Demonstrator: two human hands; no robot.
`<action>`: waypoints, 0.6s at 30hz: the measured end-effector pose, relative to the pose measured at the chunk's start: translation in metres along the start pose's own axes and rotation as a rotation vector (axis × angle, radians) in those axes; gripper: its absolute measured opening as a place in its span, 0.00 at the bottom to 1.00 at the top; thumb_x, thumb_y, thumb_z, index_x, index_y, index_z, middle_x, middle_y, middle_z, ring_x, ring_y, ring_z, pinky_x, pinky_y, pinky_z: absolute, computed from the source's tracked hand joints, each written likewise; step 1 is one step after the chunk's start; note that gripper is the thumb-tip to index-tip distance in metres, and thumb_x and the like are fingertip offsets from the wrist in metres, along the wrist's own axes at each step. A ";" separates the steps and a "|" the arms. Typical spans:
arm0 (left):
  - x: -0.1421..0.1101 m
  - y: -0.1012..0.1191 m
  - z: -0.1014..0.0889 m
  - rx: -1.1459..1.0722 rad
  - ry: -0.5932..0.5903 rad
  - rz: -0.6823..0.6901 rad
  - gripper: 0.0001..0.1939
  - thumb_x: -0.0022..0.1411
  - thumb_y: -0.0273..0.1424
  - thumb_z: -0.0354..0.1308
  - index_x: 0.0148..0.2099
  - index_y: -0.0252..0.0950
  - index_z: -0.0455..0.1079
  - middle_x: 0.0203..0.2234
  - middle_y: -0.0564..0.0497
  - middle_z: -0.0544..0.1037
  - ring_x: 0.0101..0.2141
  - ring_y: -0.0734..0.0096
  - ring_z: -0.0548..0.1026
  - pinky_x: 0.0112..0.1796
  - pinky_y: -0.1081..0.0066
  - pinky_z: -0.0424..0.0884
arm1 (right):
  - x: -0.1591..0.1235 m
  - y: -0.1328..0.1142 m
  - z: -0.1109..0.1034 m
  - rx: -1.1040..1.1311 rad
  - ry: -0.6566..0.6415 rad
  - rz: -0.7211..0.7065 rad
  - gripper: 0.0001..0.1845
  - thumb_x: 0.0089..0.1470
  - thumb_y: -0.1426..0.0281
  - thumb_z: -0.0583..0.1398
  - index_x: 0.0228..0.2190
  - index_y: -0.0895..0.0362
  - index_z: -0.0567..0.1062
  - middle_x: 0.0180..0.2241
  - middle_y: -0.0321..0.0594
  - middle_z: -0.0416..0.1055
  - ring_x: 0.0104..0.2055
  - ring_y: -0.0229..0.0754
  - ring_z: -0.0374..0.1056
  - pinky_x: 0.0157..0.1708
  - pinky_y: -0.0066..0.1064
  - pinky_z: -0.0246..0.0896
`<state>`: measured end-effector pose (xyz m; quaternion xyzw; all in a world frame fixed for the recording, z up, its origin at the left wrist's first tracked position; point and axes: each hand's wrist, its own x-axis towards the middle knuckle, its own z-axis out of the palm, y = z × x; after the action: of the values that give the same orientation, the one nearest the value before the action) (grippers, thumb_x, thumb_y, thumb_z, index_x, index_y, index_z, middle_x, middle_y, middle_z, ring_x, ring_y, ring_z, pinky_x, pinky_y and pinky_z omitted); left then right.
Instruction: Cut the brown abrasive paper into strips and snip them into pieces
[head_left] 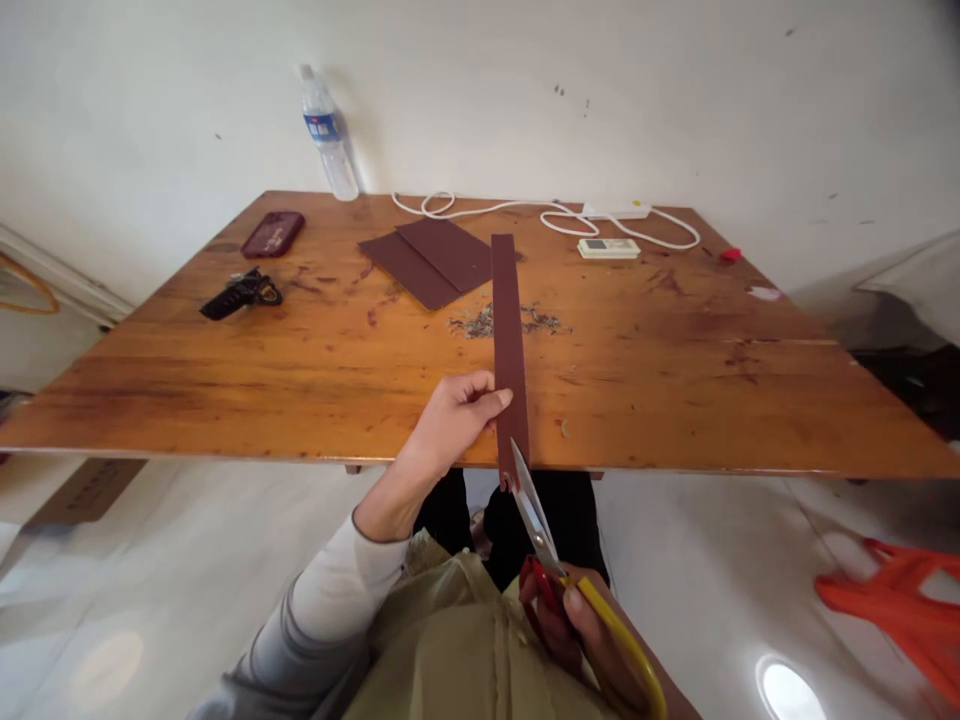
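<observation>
My left hand (459,420) pinches a long, narrow maroon strip (508,320) that looks like sandpaper or stiff card, thumb on top. The strip points away from me, its near end reaching past the table's front edge. In my right hand (600,625) is a pair of scissors (538,520) with a yellow handle and a red handle. Their blades are parted at the strip's near end. Beyond the strip lie maroon sheets (442,260), overlapping on the table. Small dark scraps (476,322) are scattered on both sides of the strip.
On the wooden table (675,400) are a phone (274,235), keys (241,293), a plastic bottle (330,140) by the wall, a white cable (510,205) and a small white remote-like device (608,248). An orange bag (892,610) lies at the floor's right.
</observation>
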<state>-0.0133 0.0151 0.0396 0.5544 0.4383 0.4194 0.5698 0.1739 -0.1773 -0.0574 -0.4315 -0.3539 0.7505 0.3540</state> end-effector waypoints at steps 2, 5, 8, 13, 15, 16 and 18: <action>0.007 0.006 0.000 0.009 -0.038 -0.008 0.18 0.58 0.36 0.66 0.21 0.38 0.64 0.18 0.57 0.66 0.23 0.74 0.63 0.30 0.71 0.59 | 0.000 -0.007 0.000 -0.005 0.000 0.019 0.38 0.59 0.32 0.59 0.40 0.56 0.77 0.22 0.26 0.52 0.22 0.35 0.42 0.22 0.30 0.43; 0.017 0.015 0.000 -0.009 -0.097 -0.032 0.17 0.58 0.35 0.65 0.21 0.38 0.66 0.18 0.57 0.68 0.23 0.74 0.65 0.29 0.72 0.61 | 0.002 -0.017 0.000 -0.039 0.003 -0.020 0.37 0.61 0.33 0.59 0.41 0.56 0.77 0.22 0.27 0.54 0.21 0.35 0.46 0.22 0.30 0.45; 0.024 0.024 -0.001 -0.048 -0.100 -0.051 0.15 0.57 0.35 0.65 0.22 0.38 0.67 0.18 0.56 0.69 0.22 0.75 0.66 0.28 0.72 0.63 | 0.006 -0.025 0.000 -0.063 -0.011 -0.092 0.37 0.62 0.34 0.57 0.42 0.57 0.78 0.21 0.27 0.56 0.21 0.35 0.47 0.22 0.30 0.44; 0.029 0.036 -0.003 -0.088 -0.069 -0.045 0.15 0.57 0.37 0.66 0.23 0.38 0.67 0.17 0.56 0.70 0.21 0.76 0.66 0.27 0.72 0.64 | 0.013 -0.035 0.004 -0.059 0.010 -0.128 0.38 0.62 0.35 0.58 0.43 0.58 0.79 0.20 0.28 0.57 0.21 0.36 0.48 0.22 0.30 0.45; 0.030 0.040 -0.003 -0.092 -0.067 -0.042 0.15 0.57 0.37 0.66 0.23 0.38 0.68 0.17 0.55 0.70 0.20 0.76 0.66 0.26 0.73 0.63 | 0.015 -0.039 0.005 -0.064 0.011 -0.134 0.39 0.62 0.35 0.58 0.43 0.59 0.79 0.20 0.28 0.57 0.21 0.36 0.48 0.22 0.30 0.45; 0.031 0.041 -0.003 -0.089 -0.067 -0.042 0.15 0.57 0.37 0.66 0.22 0.38 0.68 0.17 0.55 0.70 0.20 0.76 0.66 0.26 0.73 0.63 | 0.015 -0.042 0.005 -0.065 0.011 -0.134 0.39 0.62 0.34 0.58 0.42 0.59 0.78 0.20 0.28 0.57 0.21 0.35 0.47 0.22 0.30 0.44; 0.032 0.045 -0.003 -0.080 -0.061 -0.041 0.16 0.57 0.36 0.66 0.22 0.38 0.68 0.16 0.56 0.69 0.20 0.75 0.66 0.26 0.73 0.63 | 0.015 -0.047 0.006 -0.067 0.019 -0.117 0.40 0.62 0.33 0.57 0.42 0.59 0.78 0.20 0.27 0.57 0.20 0.35 0.47 0.22 0.29 0.44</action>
<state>-0.0070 0.0480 0.0835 0.5344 0.4149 0.4077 0.6132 0.1733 -0.1425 -0.0218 -0.4290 -0.4000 0.7121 0.3859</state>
